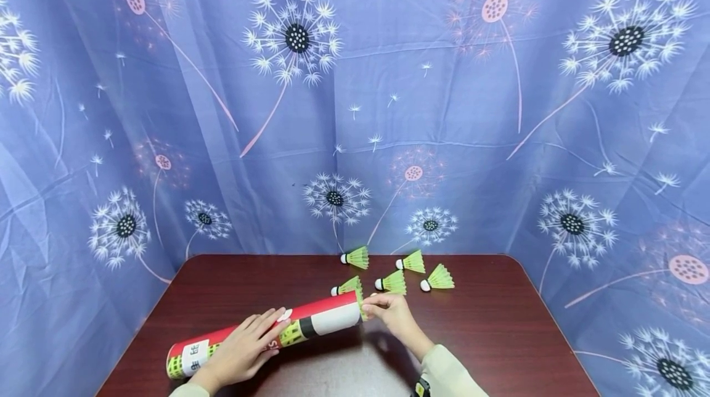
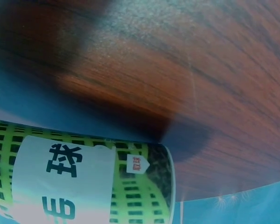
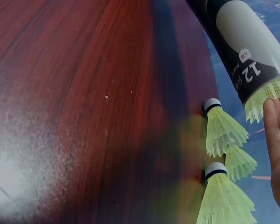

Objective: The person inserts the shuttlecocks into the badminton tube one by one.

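- My left hand (image 1: 241,344) grips the tube (image 1: 335,317), likely to steady it.
- My right hand (image 1: 396,317) pinches a shuttlecock (image 3: 255,108) by its skirt at the tube's end, probably for control.
- Beyond, five loose shuttlecocks (image 1: 392,282) lie on the table (image 1: 499,335), seemingly handy.

Printed tube (image 1: 335,317) | aslant | lime shuttlecock (image 3: 254,108) | seemingly partway in | five others (image 1: 392,283) | beyond

curtained nook: dandelion-print drapes (image 1: 383,76), wood-grain table (image 1: 488,329)
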A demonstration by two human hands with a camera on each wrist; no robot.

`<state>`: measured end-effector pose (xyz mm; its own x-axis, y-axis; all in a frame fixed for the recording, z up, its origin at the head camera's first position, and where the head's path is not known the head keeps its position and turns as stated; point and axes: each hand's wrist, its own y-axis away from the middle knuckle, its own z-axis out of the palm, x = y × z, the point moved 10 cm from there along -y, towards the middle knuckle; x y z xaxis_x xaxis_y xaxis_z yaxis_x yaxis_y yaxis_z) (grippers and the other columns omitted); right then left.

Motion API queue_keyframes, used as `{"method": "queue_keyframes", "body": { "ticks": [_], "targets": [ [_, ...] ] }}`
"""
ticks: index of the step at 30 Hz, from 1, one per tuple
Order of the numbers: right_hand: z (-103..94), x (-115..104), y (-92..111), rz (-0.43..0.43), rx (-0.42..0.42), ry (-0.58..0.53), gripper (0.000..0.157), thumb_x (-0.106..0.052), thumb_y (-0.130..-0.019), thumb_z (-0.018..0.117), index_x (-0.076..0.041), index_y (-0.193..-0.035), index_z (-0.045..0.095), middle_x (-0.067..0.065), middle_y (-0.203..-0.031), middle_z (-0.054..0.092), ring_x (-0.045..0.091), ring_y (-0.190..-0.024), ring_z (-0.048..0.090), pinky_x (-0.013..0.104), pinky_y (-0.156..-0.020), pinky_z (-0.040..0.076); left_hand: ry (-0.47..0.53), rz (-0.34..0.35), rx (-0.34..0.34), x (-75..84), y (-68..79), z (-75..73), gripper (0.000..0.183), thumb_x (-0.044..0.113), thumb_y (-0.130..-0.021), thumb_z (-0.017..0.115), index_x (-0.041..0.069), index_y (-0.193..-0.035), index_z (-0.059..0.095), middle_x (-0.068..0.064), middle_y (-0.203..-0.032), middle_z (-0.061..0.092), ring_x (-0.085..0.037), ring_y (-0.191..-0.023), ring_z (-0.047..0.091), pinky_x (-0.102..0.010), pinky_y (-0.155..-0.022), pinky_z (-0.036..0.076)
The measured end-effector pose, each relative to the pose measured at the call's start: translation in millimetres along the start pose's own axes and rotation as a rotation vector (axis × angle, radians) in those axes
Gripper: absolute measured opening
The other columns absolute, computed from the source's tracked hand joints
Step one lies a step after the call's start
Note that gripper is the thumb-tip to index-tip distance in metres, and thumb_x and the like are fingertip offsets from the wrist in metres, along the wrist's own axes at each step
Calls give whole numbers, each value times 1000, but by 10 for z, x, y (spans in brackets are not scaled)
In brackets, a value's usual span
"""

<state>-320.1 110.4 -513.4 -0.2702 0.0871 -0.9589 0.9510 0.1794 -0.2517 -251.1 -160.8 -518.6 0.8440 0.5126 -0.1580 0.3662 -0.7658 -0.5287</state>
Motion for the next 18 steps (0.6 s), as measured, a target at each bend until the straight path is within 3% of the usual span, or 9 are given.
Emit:
{"method": "queue_keyframes", "body": {
  "ticks": [4, 8, 13, 18],
  "targets": [
    [64, -204, 37, -10, -20, 0, 13, 8, -82, 68, 18, -90, 68, 29, -88, 66, 18, -64, 68, 40, -64, 57, -12, 8, 9, 11, -9, -9, 55, 35, -94, 56, 10, -142, 48, -12, -149, 41, -31, -120, 54, -43, -91, 42],
    [113, -267, 58, -23, -40, 9, 12, 11, -82, 66, 20, -90, 67, 31, -87, 66, 26, -65, 69, 43, -64, 57, -15, 5, 12, 15, 5, -3, 53, 38, -97, 50, 10, -142, 48, -12, -149, 41, -32, -119, 54, -44, -90, 43],
    [148, -120, 35, 5, -70, 9, 13, 11, -83, 65, 20, -92, 67, 32, -88, 66, 32, -68, 69, 49, -68, 55, -5, -1, 14, 1, 16, 2, 54, 37, -96, 52, 10, -142, 48, -12, -148, 41, -33, -119, 54, -45, -90, 43],
    [161, 42, -3, -8, -142, -16, 18, 6, -86, 64, 19, -98, 66, 31, -92, 67, 33, -73, 70, 48, -71, 55, 0, -2, 23, -17, 39, 0, 53, 36, -96, 51, 9, -142, 48, -13, -147, 42, -35, -117, 55, -44, -91, 39]
  ]
}}
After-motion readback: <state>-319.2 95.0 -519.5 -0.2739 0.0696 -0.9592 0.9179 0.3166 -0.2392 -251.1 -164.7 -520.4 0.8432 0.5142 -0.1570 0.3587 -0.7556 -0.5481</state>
